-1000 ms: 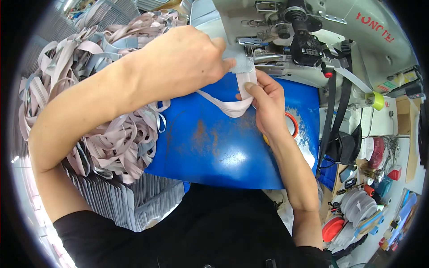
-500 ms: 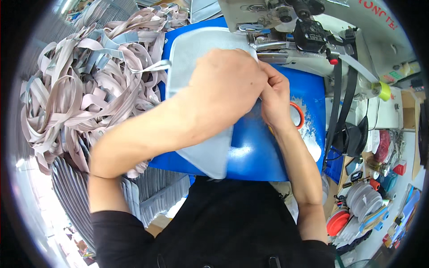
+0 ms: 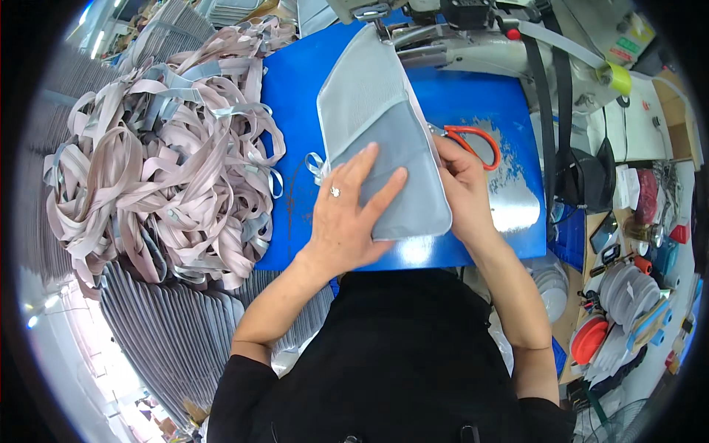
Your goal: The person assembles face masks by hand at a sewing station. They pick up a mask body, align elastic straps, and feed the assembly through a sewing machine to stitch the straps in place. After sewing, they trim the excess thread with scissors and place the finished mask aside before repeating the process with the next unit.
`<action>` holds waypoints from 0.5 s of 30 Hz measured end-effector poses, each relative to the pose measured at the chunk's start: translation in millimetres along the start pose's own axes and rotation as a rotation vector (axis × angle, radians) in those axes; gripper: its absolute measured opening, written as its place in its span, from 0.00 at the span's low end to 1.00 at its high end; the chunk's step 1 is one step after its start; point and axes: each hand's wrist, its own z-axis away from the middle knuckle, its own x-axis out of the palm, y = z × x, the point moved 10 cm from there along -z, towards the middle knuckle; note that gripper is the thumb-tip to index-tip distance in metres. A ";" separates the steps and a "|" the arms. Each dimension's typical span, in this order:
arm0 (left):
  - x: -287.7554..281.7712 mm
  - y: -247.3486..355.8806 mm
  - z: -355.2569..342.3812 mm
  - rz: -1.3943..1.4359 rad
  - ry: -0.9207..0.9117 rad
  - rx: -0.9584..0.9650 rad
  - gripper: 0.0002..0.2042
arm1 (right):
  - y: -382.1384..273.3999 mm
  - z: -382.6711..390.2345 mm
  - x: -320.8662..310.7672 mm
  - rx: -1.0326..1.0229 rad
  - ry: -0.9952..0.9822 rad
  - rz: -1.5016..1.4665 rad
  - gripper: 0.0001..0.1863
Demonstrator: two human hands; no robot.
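A grey fabric panel point(image 3: 369, 103), with a ribbed upper part and a smooth lower part, lies slanted on the blue sewing table point(image 3: 295, 81). Its far tip reaches the presser foot area of a sewing machine point(image 3: 480, 52). My left hand point(image 3: 343, 210), a ring on one finger, rests flat on the smooth part with fingers spread. At the panel's right edge, my right hand point(image 3: 465, 188) pinches the border, its fingertips partly hidden. Orange-handled scissors point(image 3: 493, 140) lie just beyond my right hand, their blades mostly covered.
Left of the table is a big tangled heap of pinkish-grey strips point(image 3: 162, 170). Stacked grey panels point(image 3: 170, 325) stand below it. A thin pale ribbon loop point(image 3: 316, 166) lies beside the panel. Black straps point(image 3: 565, 111) hang at the right, near a cluttered shelf point(image 3: 591, 251).
My left arm, which crossed over to my right hand at the machine, has drawn back left and its hand now lies on the panel. The panel is turned, its smooth part showing.
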 end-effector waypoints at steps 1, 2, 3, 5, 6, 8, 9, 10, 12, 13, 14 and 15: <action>1.6 -4.1 4.2 -0.059 -0.011 0.009 0.43 | -1.7 3.3 1.4 -0.007 -0.015 0.008 0.26; -0.7 -6.4 8.7 -0.119 -0.022 0.018 0.42 | 0.9 10.5 -0.5 0.000 -0.012 0.054 0.25; -8.3 -7.4 9.2 -0.143 -0.059 0.020 0.41 | 4.6 14.2 -4.7 -0.004 -0.012 0.109 0.23; -44.6 0.1 4.6 -0.189 -0.149 0.016 0.39 | 6.4 26.5 -13.1 0.016 0.009 0.182 0.20; -67.6 1.3 -0.4 -0.227 -0.118 0.011 0.38 | 7.0 35.0 -17.0 0.037 0.028 0.204 0.18; -95.3 6.1 -9.9 -0.356 -0.121 0.031 0.37 | 12.9 50.3 -27.2 0.074 0.063 0.236 0.16; -93.5 18.2 -15.1 -0.414 -0.233 0.090 0.36 | 9.9 56.8 -25.3 0.053 0.079 0.195 0.16; -87.2 28.7 -18.7 -0.470 -0.335 0.150 0.36 | 7.2 62.5 -22.2 0.025 0.093 0.161 0.16; -68.7 39.0 -18.7 -0.519 -0.465 0.290 0.35 | -0.2 74.6 -17.7 0.014 0.114 0.080 0.15; -65.3 39.8 -18.2 -0.521 -0.498 0.299 0.35 | -3.5 76.2 -15.0 0.016 0.081 0.092 0.15; -62.9 40.5 -17.5 -0.522 -0.531 0.307 0.35 | -6.6 76.3 -15.3 0.018 0.046 0.104 0.15; -59.5 39.8 -17.4 -0.520 -0.568 0.323 0.35 | -8.3 76.7 -14.5 0.020 0.022 0.113 0.15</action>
